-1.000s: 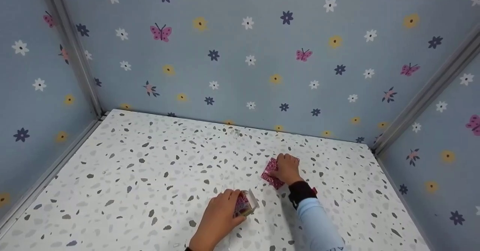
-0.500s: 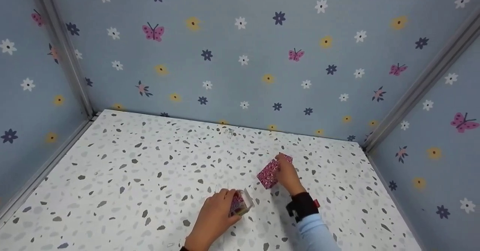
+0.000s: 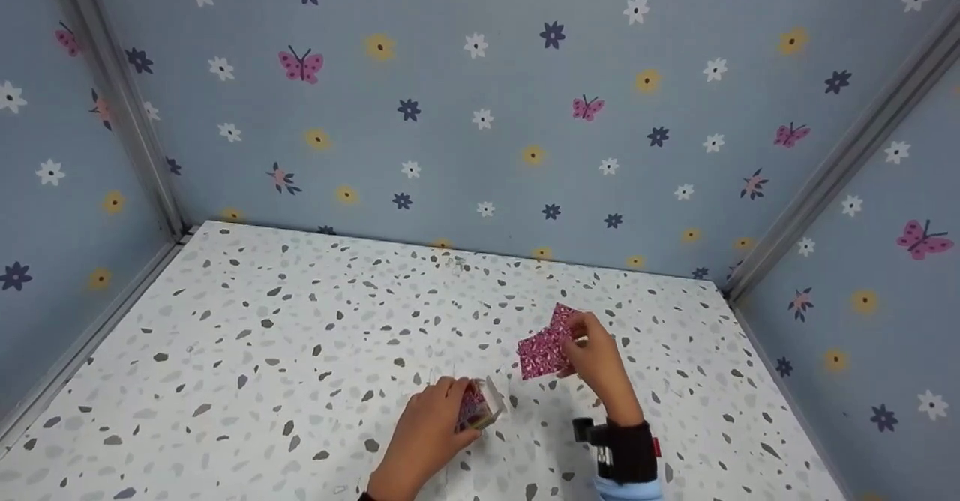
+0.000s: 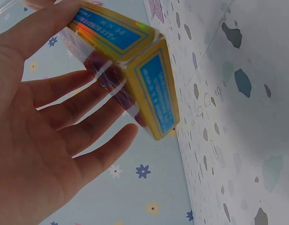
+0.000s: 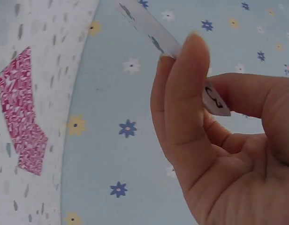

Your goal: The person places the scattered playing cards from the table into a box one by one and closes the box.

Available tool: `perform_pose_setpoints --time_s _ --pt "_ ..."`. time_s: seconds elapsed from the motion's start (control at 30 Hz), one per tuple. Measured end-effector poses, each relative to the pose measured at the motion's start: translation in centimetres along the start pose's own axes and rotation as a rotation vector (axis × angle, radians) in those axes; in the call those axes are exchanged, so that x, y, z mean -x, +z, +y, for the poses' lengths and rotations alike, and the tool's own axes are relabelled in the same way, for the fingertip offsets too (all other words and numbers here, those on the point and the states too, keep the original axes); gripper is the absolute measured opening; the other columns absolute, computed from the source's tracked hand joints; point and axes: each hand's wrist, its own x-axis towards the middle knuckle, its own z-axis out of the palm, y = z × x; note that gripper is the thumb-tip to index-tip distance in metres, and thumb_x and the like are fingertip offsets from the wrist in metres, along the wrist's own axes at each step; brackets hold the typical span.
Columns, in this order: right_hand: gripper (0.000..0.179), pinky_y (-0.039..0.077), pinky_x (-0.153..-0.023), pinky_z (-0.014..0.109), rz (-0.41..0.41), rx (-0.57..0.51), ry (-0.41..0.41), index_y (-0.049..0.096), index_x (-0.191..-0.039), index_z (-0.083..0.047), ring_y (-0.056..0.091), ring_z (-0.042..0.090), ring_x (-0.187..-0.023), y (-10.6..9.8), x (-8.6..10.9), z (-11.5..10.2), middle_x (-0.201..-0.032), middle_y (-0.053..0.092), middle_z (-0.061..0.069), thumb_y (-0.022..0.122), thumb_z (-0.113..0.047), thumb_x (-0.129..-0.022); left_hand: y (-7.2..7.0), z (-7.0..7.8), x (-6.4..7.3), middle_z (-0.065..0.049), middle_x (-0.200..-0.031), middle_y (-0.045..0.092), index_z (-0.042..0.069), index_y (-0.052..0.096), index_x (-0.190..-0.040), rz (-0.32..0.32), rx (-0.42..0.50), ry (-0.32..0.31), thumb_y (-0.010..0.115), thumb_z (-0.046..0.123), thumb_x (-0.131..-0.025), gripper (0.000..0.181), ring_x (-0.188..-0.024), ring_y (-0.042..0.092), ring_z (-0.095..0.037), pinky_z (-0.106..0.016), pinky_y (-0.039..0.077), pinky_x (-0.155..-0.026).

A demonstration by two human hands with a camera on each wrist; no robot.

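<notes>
My right hand (image 3: 596, 351) pinches a playing card between thumb and fingers. In the right wrist view this card (image 5: 151, 30) shows its white face, with a 3 at the corner by the thumb. Pink-patterned card backs (image 5: 15, 98) lie overlapping on the table beyond it, at an angle to each other. My left hand (image 3: 427, 426) grips a small gold and blue card box (image 4: 121, 51), tilted, thumb on one side and fingers on the other. From the head, its white end flap (image 3: 493, 396) stands open, and pink-patterned cards show inside the box.
The white speckled tabletop (image 3: 300, 336) is boxed in by pale blue walls (image 3: 450, 111) printed with flowers and butterflies. Grey metal posts (image 3: 124, 103) stand at the corners. A black strap (image 3: 630, 448) circles the right wrist.
My right hand has drawn back from flat over the cards and turned, now pinching a card. The pink backs have shifted into an angled, notched outline. The left hand keeps hold of the box.
</notes>
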Motion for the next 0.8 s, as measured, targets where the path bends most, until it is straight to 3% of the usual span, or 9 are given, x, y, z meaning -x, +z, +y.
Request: perform_pose_setpoints --time_s 0.2,0.37,0.53,0.8 --pt "0.018 0.057 -0.055 0.038 -0.121 -0.129 -0.006 0.043 -0.105 0.001 0.06 0.02 -0.071 -0.2 2.1 -1.3 -0.106 0.046 0.02 0.051 0.002 -0.089 0.1 0.1 0.0 -0.009 -0.108 0.058 0.004 0.053 -0.123 0.001 0.004 -0.005 0.076 0.037 -0.074 0.064 -0.094 0.059 -0.024 -0.044 0.048 -0.08" --pt "0.021 0.057 -0.059 0.041 -0.21 -0.189 -0.018 0.041 -0.107 0.002 0.058 0.02 -0.076 0.4 2.7 -1.1 -0.109 0.043 0.02 0.051 -0.001 -0.089 0.2 0.2 -0.1 -0.009 -0.11 0.058 0.004 0.053 -0.124 -0.013 0.012 -0.015 0.076 0.035 -0.074 0.063 -0.095 0.059 -0.023 -0.044 0.048 -0.081" --pt "0.024 0.057 -0.058 0.04 -0.238 -0.191 -0.04 0.041 -0.11 0.003 0.058 0.018 -0.072 1.0 2.8 -0.7 -0.105 0.046 0.018 0.054 -0.001 -0.09 0.2 0.3 -0.2 -0.009 -0.11 0.059 0.004 0.053 -0.124 -0.029 0.025 -0.025 0.076 0.035 -0.073 0.063 -0.094 0.058 -0.022 -0.044 0.048 -0.081" --pt "0.03 0.057 -0.056 0.038 -0.278 -0.104 -0.087 0.047 -0.117 0.002 0.058 0.018 -0.072 1.5 3.0 -1.0 -0.111 0.048 0.023 0.056 0.003 -0.089 0.1 0.4 -0.1 -0.008 -0.106 0.059 0.004 0.055 -0.121 0.004 -0.009 -0.008 0.078 0.034 -0.071 0.063 -0.092 0.059 -0.022 -0.042 0.048 -0.078"
